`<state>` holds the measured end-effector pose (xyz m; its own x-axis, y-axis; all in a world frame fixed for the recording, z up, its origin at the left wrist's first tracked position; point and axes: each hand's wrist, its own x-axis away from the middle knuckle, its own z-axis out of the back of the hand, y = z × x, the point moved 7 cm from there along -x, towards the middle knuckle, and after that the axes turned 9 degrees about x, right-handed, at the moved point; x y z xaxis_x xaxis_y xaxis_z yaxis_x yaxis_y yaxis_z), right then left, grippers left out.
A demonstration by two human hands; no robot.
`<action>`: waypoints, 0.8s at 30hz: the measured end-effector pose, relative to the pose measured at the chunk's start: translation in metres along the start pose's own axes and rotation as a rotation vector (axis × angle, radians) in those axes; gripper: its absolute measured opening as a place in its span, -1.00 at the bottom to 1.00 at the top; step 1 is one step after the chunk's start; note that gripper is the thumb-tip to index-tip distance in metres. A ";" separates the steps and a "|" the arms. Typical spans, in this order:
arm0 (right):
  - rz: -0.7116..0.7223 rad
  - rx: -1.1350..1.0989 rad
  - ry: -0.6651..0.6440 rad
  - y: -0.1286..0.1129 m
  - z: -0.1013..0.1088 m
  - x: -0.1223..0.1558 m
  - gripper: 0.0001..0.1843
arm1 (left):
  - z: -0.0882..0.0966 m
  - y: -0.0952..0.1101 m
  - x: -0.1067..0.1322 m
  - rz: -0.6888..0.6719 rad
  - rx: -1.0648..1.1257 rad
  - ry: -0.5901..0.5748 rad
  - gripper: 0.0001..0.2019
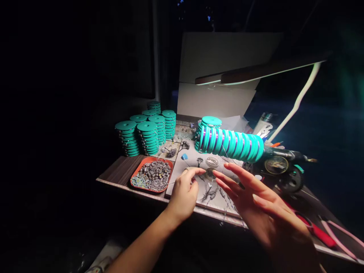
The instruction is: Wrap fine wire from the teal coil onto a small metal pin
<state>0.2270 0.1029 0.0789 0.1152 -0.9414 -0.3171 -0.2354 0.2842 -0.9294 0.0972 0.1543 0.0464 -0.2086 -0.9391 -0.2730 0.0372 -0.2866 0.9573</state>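
My left hand (184,193) is over the pale work board (178,170) with its fingers curled in and the index finger bent forward. A thin line shows beside it, but what its fingers hold, if anything, is hidden. My right hand (260,204) is raised at the board's right side, fingers stretched out and apart, holding nothing. Above it lies a horizontal row of teal spools (233,144) wound with purple line, a loose strand hanging from it. Small dark fishing sinkers (211,194) and a round clear dish (212,162) lie on the board near my hands.
An orange tray (171,168) of sinkers and small metal parts sits left of the board. Several stacks of teal spools (148,138) stand behind it. At right are a dark winding device (292,178), pink-handled pliers (338,235) and a red-handled tool (322,234). A lamp (273,72) overhangs the table.
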 end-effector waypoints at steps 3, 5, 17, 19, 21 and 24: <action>-0.032 -0.047 -0.024 0.002 -0.003 0.002 -0.58 | -0.006 0.006 0.008 -0.026 0.017 -0.054 -0.55; -0.076 -0.069 -0.031 0.008 -0.006 0.005 -0.56 | -0.010 0.003 0.011 0.000 0.060 -0.102 -0.51; -0.242 -0.204 -0.047 0.034 -0.009 0.046 -0.47 | -0.036 -0.048 0.104 0.612 0.732 -0.417 -0.63; -0.241 -0.221 -0.003 0.035 -0.004 0.047 -0.50 | -0.027 -0.065 0.121 0.661 0.627 -0.351 -0.60; -0.242 -0.224 0.044 0.038 0.003 0.049 -0.54 | -0.015 -0.078 0.135 0.658 0.501 -0.297 -0.58; -0.237 -0.114 0.061 0.047 0.009 0.052 -0.57 | -0.001 -0.093 0.151 0.675 0.251 -0.289 -0.66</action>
